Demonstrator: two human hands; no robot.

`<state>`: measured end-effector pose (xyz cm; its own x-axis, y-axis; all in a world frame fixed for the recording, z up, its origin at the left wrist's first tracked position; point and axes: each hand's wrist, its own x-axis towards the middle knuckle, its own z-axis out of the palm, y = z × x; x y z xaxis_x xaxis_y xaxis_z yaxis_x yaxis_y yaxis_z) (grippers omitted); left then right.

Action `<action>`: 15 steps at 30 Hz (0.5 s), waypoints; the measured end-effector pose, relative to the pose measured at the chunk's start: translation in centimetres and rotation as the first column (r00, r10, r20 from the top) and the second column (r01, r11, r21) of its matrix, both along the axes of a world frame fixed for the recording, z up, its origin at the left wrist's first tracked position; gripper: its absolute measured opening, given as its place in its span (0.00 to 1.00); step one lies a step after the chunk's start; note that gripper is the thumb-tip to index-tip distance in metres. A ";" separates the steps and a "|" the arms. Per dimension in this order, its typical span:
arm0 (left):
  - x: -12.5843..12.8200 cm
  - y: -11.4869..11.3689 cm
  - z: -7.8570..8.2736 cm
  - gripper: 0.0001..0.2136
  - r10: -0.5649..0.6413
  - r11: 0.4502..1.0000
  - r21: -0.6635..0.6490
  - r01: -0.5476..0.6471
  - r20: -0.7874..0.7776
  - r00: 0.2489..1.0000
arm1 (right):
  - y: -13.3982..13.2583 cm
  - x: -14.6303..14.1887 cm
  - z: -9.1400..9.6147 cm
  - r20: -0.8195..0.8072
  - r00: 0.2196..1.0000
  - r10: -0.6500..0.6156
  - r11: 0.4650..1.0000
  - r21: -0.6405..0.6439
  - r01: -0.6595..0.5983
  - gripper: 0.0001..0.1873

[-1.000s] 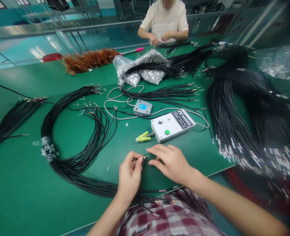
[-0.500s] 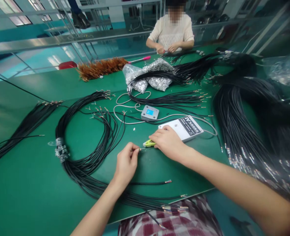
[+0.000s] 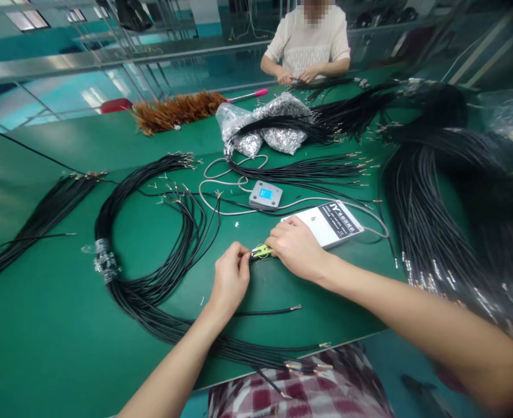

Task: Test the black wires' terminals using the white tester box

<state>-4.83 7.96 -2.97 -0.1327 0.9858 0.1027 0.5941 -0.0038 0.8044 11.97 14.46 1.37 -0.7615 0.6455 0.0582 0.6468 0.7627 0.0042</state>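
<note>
A thin cable end (image 3: 253,259), mostly hidden, seems pinched by the left hand (image 3: 232,273); the yellow-green clip (image 3: 263,251) is gripped by the right hand (image 3: 295,247), its tip at the left fingertips. Clip and cable are best kept aligned, skin clear. Beyond the right hand, a white box (image 3: 332,223) is partly covered; left of both hands, black cables (image 3: 147,316) are bundled.

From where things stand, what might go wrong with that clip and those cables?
The left hand is right at the tip of the yellow-green clip in the right hand, so a finger might get pinched. Several cable ends jut past the near table edge over the plaid clothing and could snag. The right hand also covers part of the white box and might nudge it.
</note>
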 end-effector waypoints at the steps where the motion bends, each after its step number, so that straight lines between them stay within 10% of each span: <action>1: 0.1 0.0 -0.1 0.06 0.003 1.000 0.001 -0.003 -0.001 1.000 | 0.0 0.0 0.0 -0.003 1.000 0.001 1.000 0.001 -0.001 0.08; 15: 0.1 0.0 -0.6 0.06 0.013 1.000 0.016 -0.013 -0.016 1.000 | -0.5 0.0 -0.1 -0.046 0.999 0.007 0.999 0.043 -0.005 0.04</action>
<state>-4.70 7.94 -3.55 -0.1435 0.9823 0.1202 0.6069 -0.0086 0.7947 11.99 13.91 1.30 -0.7610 0.6374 0.1210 0.6427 0.7661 0.0066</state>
